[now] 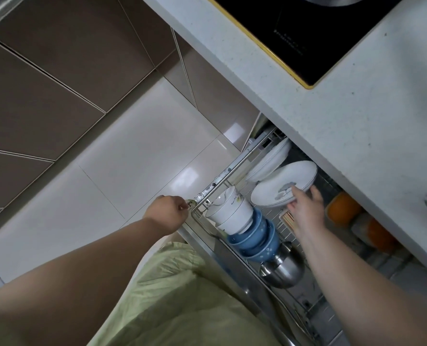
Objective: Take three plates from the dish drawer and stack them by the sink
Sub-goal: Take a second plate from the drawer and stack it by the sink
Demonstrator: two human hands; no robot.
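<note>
While the left hand (pixel 167 213) grips the dish drawer (pixel 222 176) rail at its 9 o'clock corner, the right hand (pixel 306 208) pinches a white plate (pixel 279 186), tilted up in the rack. Judged the first pickup; next, lift it clear toward the counter (pixel 357 126).

Plates in the pulled-out dish drawer

The wire dish drawer (pixel 232 171) is pulled open under the tabletop. One white plate (pixel 279 189) with a thin dark rim and a grey-blue pattern sits tilted, lifted at its near edge. More white plates (pixel 269 162) stand on edge in the rack just behind it, leaning.
</note>
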